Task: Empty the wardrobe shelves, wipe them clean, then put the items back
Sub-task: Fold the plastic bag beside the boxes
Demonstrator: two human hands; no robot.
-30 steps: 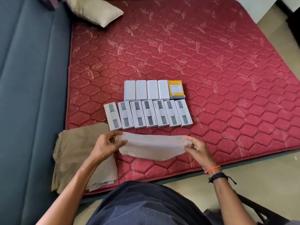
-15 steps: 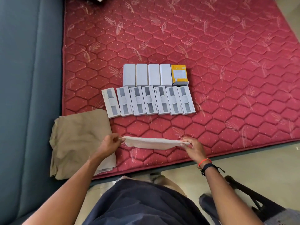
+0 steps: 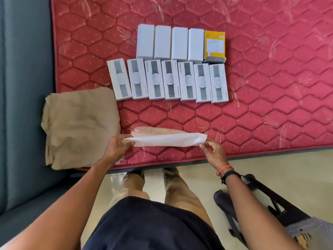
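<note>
As the left hand [image 3: 117, 147] and right hand [image 3: 213, 153] each pinch an end of the folded white cloth [image 3: 167, 139] over the near edge of the mattress [image 3: 270, 87], the emptying step appears to be in hand. The next move calls for laying it flat near the boxes [image 3: 169, 80].

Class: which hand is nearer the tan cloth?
Left. The left hand is at the right edge of the tan cloth; the right hand is well to its right, at the other end of the white sheet.
</note>
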